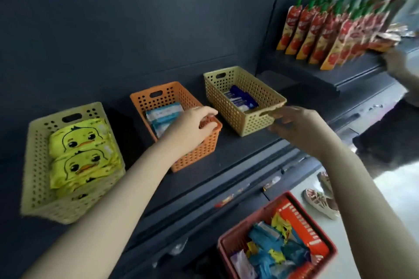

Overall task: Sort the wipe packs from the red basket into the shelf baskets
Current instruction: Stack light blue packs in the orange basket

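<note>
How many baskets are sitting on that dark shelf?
3: the pale yellow basket on the left, the orange basket in the middle, the tan basket on the right.

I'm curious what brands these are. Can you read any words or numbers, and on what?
No text reads clearly.
Print on the yellow duck packs: blurred.
Print on the light blue packs in the orange basket: blurred.
Label on the dark blue pack: blurred.
Lettering on the red pouches: blurred.
White marks on the red basket: illegible.
</note>
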A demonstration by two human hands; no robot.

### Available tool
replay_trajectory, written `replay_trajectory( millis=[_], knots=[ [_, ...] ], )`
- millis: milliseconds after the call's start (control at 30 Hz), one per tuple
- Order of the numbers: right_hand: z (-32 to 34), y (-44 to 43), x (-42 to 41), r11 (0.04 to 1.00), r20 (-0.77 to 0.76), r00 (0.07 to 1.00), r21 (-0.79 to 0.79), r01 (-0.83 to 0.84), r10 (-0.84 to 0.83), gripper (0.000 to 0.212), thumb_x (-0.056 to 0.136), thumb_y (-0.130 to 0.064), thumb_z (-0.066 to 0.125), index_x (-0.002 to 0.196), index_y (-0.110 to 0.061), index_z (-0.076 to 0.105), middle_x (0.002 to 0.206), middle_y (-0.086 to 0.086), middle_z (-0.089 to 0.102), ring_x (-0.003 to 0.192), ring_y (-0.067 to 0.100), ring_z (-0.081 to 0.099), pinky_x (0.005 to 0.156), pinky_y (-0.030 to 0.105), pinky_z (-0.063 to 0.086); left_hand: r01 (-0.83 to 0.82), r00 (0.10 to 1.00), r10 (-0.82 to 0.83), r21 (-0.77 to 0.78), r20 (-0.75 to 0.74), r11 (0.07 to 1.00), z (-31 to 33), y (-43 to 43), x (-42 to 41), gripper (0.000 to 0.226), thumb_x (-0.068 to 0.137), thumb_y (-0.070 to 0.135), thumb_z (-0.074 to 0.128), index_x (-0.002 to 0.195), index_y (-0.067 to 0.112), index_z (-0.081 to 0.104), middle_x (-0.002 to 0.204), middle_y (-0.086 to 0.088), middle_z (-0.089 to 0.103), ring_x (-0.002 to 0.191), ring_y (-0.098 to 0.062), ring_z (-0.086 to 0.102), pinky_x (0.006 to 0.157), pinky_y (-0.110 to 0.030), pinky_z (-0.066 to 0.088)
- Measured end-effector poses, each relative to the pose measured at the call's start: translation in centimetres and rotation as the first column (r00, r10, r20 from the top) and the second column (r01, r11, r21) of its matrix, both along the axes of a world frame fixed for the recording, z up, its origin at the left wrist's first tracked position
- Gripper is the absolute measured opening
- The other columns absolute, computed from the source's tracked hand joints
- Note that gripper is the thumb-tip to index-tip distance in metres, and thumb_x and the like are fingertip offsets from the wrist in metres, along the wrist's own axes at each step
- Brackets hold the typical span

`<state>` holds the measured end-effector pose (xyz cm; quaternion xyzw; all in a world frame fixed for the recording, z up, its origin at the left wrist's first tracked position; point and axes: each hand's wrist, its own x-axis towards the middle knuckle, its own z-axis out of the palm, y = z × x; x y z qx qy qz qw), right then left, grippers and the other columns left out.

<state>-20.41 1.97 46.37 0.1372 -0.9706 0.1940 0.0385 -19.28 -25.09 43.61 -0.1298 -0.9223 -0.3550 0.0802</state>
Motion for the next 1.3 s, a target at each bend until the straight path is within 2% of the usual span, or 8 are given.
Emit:
replay_trajectory(
  millis=[100, 200, 367, 467, 567, 733, 967, 1300],
  knots=[
    [-3.5, 1.1, 8.7, 0.996, 0.077, 0.996, -0.072, 0.045, -0.039, 0.030, 0.089, -0.029, 0.066, 0.117, -0.021, 0.065, 0.108, -0.006, 0.066, 0.089, 0.008, 0.063, 0.082, 0.025, 0.051, 0.053, 0.998, -0.058, 0.111, 0.040, 0.992, -3.8, 1.5, 7.1, 0.030, 0.092, 0.018, 0.062, 0.121, 0.018, 0.062, 0.114, 0.007, 0.062, 0.103, -0.003, 0.057, 0.090, -0.012, 0.040],
    [-7.6, 2.6, 16.1, 0.993, 0.244, 0.966, -0.058, 0.105, -0.088, 0.027, 0.089, -0.025, 0.064, 0.116, -0.020, 0.066, 0.109, -0.006, 0.068, 0.089, 0.012, 0.066, 0.084, 0.031, 0.054, 0.047, 0.984, -0.069, 0.135, 0.167, 0.990, -9.0, 3.1, 13.3, 0.027, 0.093, 0.019, 0.060, 0.119, 0.020, 0.064, 0.114, 0.006, 0.063, 0.102, -0.007, 0.060, 0.091, -0.023, 0.047],
    [-14.4, 6.2, 23.8, 0.974, 0.478, 0.860, -0.036, 0.222, -0.178, 0.013, 0.089, -0.018, 0.064, 0.099, -0.022, 0.071, 0.099, -0.006, 0.068, 0.085, 0.015, 0.066, 0.071, 0.015, 0.048, 0.071, 0.904, -0.111, 0.111, 0.413, 0.991, -16.6, 6.3, 20.7, 0.024, 0.093, 0.020, 0.059, 0.117, 0.020, 0.065, 0.111, 0.007, 0.066, 0.100, -0.008, 0.063, 0.088, -0.024, 0.050],
    [-17.8, 8.9, 25.2, 0.957, 0.542, 0.811, -0.040, 0.286, -0.220, 0.014, 0.089, -0.013, 0.065, 0.101, -0.014, 0.072, 0.095, -0.005, 0.067, 0.082, 0.012, 0.061, 0.064, 0.013, 0.039, 0.061, 0.847, -0.110, 0.112, 0.519, 0.992, -19.8, 8.4, 22.3, 0.024, 0.094, 0.019, 0.057, 0.117, 0.018, 0.065, 0.111, 0.007, 0.066, 0.099, -0.005, 0.061, 0.081, -0.009, 0.046],
    [-21.2, 12.1, 24.3, 0.942, 0.602, 0.758, -0.031, 0.334, -0.249, 0.015, 0.090, -0.018, 0.063, 0.103, -0.017, 0.072, 0.102, 0.000, 0.072, 0.081, 0.011, 0.060, 0.071, 0.018, 0.039, -0.007, 0.760, -0.085, 0.138, 0.645, 0.990, -22.9, 11.3, 22.2, 0.020, 0.095, 0.019, 0.056, 0.113, 0.016, 0.065, 0.106, 0.006, 0.066, 0.099, -0.007, 0.062, 0.073, -0.002, 0.042],
    [-28.5, 17.6, 19.7, 0.927, 0.689, 0.685, -0.053, 0.372, -0.236, 0.019, 0.094, -0.015, 0.058, 0.107, -0.015, 0.071, 0.108, 0.000, 0.070, 0.094, 0.019, 0.063, 0.078, 0.023, 0.041, -0.202, 0.585, 0.008, 0.136, 0.811, 0.970, -29.3, 16.9, 20.3, 0.014, 0.094, 0.020, 0.057, 0.103, 0.023, 0.067, 0.103, 0.007, 0.069, 0.099, -0.007, 0.064, 0.086, -0.020, 0.049],
    [-43.3, 22.4, 10.4, 0.920, 0.782, 0.572, 0.005, 0.391, -0.247, 0.023, 0.095, -0.015, 0.052, 0.111, -0.008, 0.068, 0.114, 0.011, 0.068, 0.100, 0.028, 0.063, 0.087, 0.037, 0.051, -0.553, 0.296, 0.152, 0.039, 0.943, 0.833, -42.3, 23.2, 15.0, 0.021, 0.097, 0.018, 0.054, 0.112, 0.008, 0.064, 0.097, -0.007, 0.064, 0.088, -0.021, 0.058, 0.074, -0.030, 0.047],
    [-61.3, 19.9, 2.2, 0.924, 0.755, 0.604, 0.006, 0.382, -0.254, 0.050, 0.098, -0.040, 0.047, 0.142, -0.017, 0.041, 0.135, 0.016, 0.053, 0.110, 0.032, 0.056, 0.076, 0.031, 0.040, -0.714, 0.025, 0.301, -0.194, 0.953, 0.673, -59.0, 24.5, 8.7, 0.054, 0.093, 0.032, 0.057, 0.142, 0.017, 0.039, 0.138, -0.005, 0.050, 0.120, -0.024, 0.049, 0.096, -0.037, 0.041]
  ],
)
